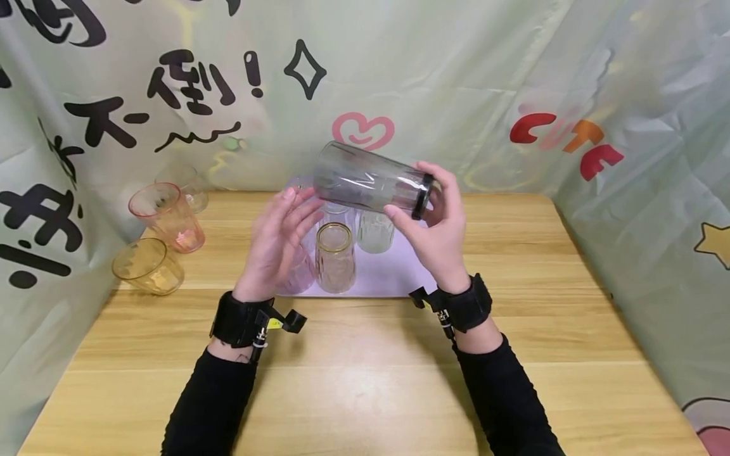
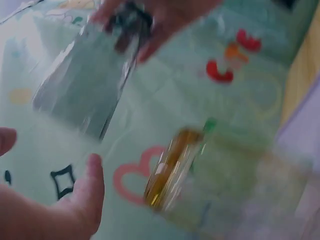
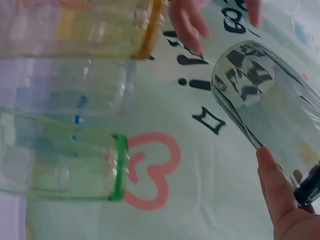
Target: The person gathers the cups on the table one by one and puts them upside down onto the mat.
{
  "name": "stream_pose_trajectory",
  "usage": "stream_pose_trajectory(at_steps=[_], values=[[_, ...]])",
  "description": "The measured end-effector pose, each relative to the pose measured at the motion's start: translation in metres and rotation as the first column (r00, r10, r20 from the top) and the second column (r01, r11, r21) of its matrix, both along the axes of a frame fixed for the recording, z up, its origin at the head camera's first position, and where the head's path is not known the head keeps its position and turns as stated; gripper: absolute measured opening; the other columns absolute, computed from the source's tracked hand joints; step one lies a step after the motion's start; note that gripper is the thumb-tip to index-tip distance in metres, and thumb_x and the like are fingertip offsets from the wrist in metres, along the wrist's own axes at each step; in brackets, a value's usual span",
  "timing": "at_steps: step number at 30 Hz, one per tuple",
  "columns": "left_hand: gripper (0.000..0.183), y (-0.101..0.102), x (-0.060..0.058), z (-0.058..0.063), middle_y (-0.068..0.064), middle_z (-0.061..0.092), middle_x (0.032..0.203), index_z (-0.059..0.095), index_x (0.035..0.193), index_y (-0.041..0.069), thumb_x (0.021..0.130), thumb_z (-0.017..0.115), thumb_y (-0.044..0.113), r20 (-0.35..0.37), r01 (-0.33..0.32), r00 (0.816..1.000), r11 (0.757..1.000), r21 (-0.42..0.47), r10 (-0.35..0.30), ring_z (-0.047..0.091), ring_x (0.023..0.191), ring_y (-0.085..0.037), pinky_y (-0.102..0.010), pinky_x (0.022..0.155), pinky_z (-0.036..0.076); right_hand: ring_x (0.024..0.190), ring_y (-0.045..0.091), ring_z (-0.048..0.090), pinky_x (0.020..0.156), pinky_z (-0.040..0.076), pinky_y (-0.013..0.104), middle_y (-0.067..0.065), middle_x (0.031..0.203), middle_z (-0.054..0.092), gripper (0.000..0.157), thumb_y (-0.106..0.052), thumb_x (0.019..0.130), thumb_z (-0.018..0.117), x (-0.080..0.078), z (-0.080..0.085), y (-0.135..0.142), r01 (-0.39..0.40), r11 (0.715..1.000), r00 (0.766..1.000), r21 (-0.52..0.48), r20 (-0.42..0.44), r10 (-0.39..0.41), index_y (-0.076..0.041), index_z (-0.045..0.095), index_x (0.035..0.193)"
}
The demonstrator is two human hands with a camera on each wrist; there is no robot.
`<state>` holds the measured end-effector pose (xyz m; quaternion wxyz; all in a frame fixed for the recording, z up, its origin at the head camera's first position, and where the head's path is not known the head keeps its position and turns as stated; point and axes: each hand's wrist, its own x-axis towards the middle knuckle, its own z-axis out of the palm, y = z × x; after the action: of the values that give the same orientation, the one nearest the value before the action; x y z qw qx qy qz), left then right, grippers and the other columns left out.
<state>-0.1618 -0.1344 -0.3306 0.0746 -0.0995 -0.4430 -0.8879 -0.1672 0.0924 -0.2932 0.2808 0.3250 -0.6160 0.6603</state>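
Note:
Held above the tray, a clear grey glass (image 1: 371, 180) lies tilted, its wide mouth toward the left and its dark thick base at the right. My right hand (image 1: 441, 231) grips it near that base, fingers on top and thumb underneath. My left hand (image 1: 276, 237) is beside the mouth with fingers extended; the left wrist view shows a gap between its fingertips and the glass (image 2: 82, 82). Below stand an amber-rimmed glass (image 1: 335, 263), a green-tinted glass (image 1: 376, 233) and a pinkish glass (image 1: 299, 272), partly hidden by my left hand.
The glasses stand on a pale purple tray (image 1: 393, 272) on the wooden table (image 1: 353, 380). At the table's left are a yellow glass (image 1: 148, 269), a pink-red glass (image 1: 171, 218) and a clear cup (image 1: 191, 190). A printed curtain (image 1: 445, 82) hangs behind.

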Motion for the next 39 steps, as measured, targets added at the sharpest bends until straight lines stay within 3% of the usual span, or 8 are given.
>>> stream_pose_trajectory(at_steps=[3,6,12,16,21,29,36,39], values=[[0.041,-0.011,-0.003,0.000,-0.018,0.048,0.118,0.041,0.119,-0.001,0.086,0.060,0.017,-0.034,-0.152,0.988,0.979,-0.139,0.148,0.047,0.106,-0.036,-0.036,0.084,0.048,0.096,0.037,0.050,0.073,0.051,0.031,0.022,0.120,0.048,0.061,0.002,0.070,0.071,-0.001,0.004,0.007,0.030,0.999,1.000,-0.035,-0.004,-0.031,0.006,0.042,0.123],[0.036,-0.027,-0.006,-0.001,-0.015,0.051,0.114,0.049,0.115,0.000,0.084,0.062,0.014,-0.102,-0.318,0.948,0.904,-0.285,0.301,0.050,0.098,-0.029,-0.030,0.073,0.049,0.095,0.038,0.049,0.073,0.050,0.030,0.022,0.120,0.049,0.061,-0.001,0.071,0.071,-0.001,0.007,0.014,0.059,0.997,0.998,-0.051,-0.018,-0.060,0.004,0.042,0.125],[0.028,-0.063,-0.012,-0.011,-0.007,0.056,0.109,0.059,0.111,0.008,0.086,0.060,0.022,-0.239,-0.515,0.847,0.620,-0.592,0.475,0.051,0.091,-0.021,-0.026,0.070,0.045,0.090,0.038,0.050,0.067,0.050,0.027,0.026,0.118,0.048,0.062,-0.001,0.071,0.071,0.000,0.014,0.023,0.083,0.996,0.995,-0.036,-0.057,-0.085,0.004,0.044,0.126],[0.031,-0.082,-0.018,-0.024,-0.005,0.055,0.108,0.059,0.113,0.012,0.086,0.057,0.028,-0.238,-0.469,0.837,0.423,-0.775,0.492,0.051,0.090,-0.019,-0.028,0.074,0.043,0.090,0.036,0.049,0.062,0.047,0.022,0.025,0.116,0.049,0.063,0.001,0.068,0.072,0.001,0.018,0.030,0.113,0.993,0.991,0.030,-0.082,-0.110,0.004,0.046,0.126],[0.038,-0.098,-0.026,-0.042,-0.011,0.052,0.110,0.053,0.120,0.006,0.089,0.051,0.028,-0.103,-0.222,0.906,0.254,-0.941,0.410,0.049,0.094,-0.023,-0.039,0.079,0.043,0.096,0.032,0.048,0.062,0.050,0.019,0.022,0.114,0.052,0.065,0.004,0.065,0.073,0.003,0.022,0.039,0.148,0.976,0.987,0.158,-0.085,-0.136,0.001,0.049,0.126],[0.039,-0.109,-0.035,-0.068,-0.019,0.053,0.112,0.047,0.124,-0.002,0.091,0.041,0.019,0.099,0.070,0.957,0.116,-0.991,0.272,0.049,0.094,-0.028,-0.047,0.084,0.042,0.098,0.025,0.050,0.068,0.051,0.020,0.015,0.116,0.054,0.066,0.000,0.065,0.075,0.009,0.026,0.049,0.150,0.905,0.988,0.398,-0.030,-0.150,-0.008,0.053,0.126],[0.037,-0.110,-0.038,-0.081,-0.019,0.053,0.106,0.045,0.122,-0.006,0.089,0.042,0.013,0.215,0.187,0.955,0.147,-0.971,0.205,0.050,0.084,-0.027,-0.040,0.075,0.045,0.099,0.015,0.050,0.070,0.049,0.028,0.001,0.118,0.055,0.066,-0.020,0.069,0.078,0.002,0.017,0.054,0.071,0.756,0.990,0.651,0.049,-0.135,-0.028,0.051,0.129],[0.036,-0.108,-0.039,-0.085,-0.019,0.053,0.104,0.048,0.119,-0.007,0.088,0.044,0.011,0.199,0.177,0.961,0.126,-0.976,0.194,0.047,0.088,-0.028,-0.041,0.078,0.043,0.098,0.012,0.049,0.068,0.048,0.032,-0.005,0.119,0.054,0.066,-0.031,0.070,0.077,-0.009,0.005,0.057,0.045,0.694,0.991,0.719,0.055,-0.121,-0.033,0.049,0.129]])
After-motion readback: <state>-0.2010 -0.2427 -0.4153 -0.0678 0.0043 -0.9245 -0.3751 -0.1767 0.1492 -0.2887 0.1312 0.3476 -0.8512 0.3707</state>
